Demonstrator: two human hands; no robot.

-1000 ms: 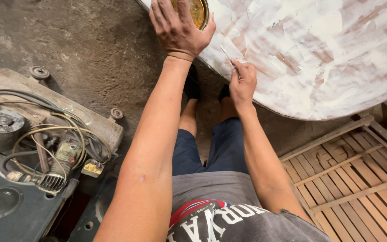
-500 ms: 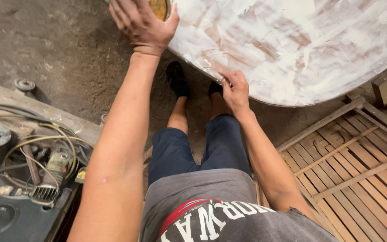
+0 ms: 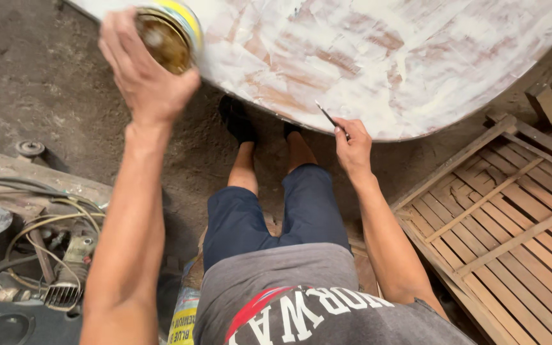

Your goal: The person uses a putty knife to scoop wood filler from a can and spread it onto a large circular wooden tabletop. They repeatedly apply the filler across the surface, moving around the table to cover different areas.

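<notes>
Left hand grips open tin; right hand pinches thin blade, probably a scraper. Round panel mostly filler-coated; bare streaks remain.

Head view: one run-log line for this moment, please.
left hand: grips open tin | right hand: holds thin blade at tabletop edge | tabletop: white-smeared

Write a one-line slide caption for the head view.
Left hand holds a round yellow-rimmed tin; right hand holds a thin blade.
</notes>
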